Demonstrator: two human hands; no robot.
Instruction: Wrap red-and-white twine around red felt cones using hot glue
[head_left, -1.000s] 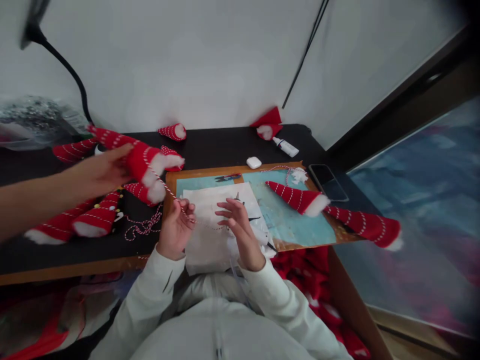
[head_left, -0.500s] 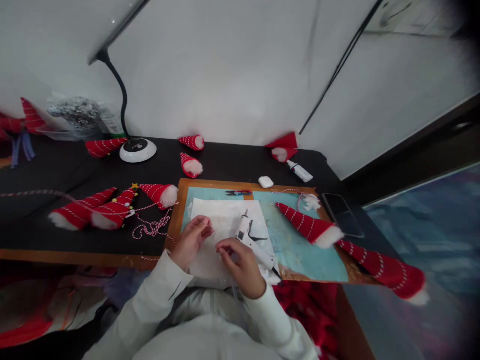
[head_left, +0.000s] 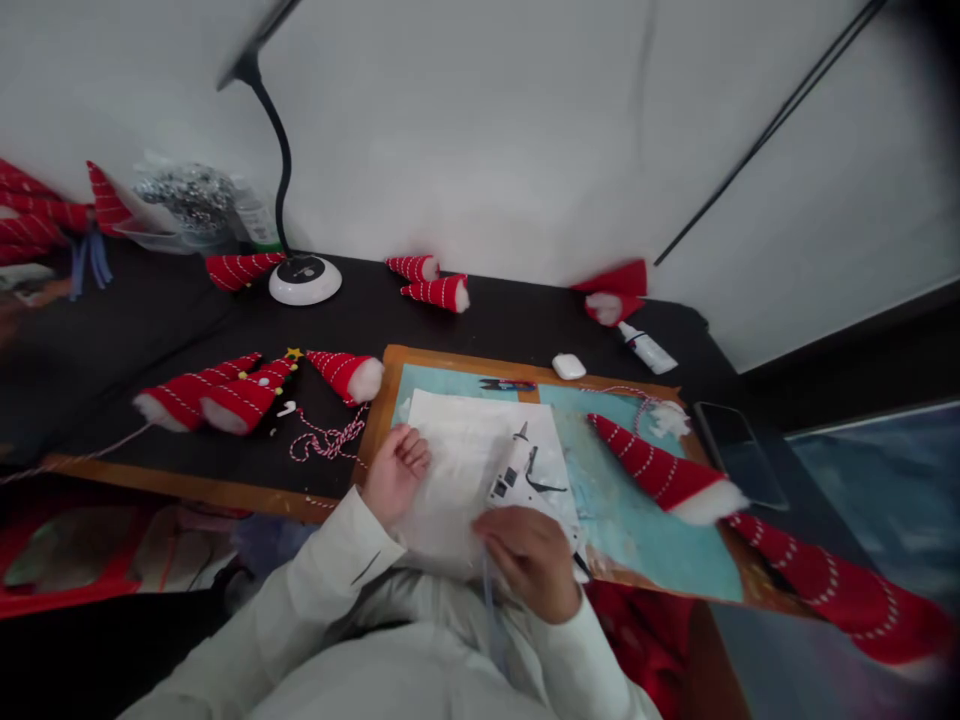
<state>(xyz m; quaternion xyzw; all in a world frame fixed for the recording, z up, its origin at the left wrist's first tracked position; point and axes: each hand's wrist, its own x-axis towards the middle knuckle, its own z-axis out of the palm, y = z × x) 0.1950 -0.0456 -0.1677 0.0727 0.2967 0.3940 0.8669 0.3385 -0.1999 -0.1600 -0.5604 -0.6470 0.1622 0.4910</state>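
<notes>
My left hand [head_left: 397,474] is over the left part of the white paper [head_left: 448,425], its fingers curled in; whether anything is inside is too small to tell. To its right, my right hand [head_left: 531,562] has thumb and fingertips pressed together, their contents unclear. It hangs by the lower body of a white glue gun [head_left: 516,470], which lies on the paper with its nozzle pointing away. Left of the paper lie red cones with white stuffing, one [head_left: 251,393] decorated with small balls and a yellow star, beside a tangled red-and-white string [head_left: 328,440].
A blue-topped board [head_left: 637,525] carries snips [head_left: 508,385] and a large red cone [head_left: 664,472]. Behind are a lamp base [head_left: 305,280], white case [head_left: 568,367], white bottle [head_left: 649,348] and small cones. A phone [head_left: 739,450] lies right. Another person's blurred hand is at far left.
My hands have moved apart, the left no longer pinching upright. The string stretched across the left cones has dropped lower. One small rear cone has turned onto its side. The view has swung left.
</notes>
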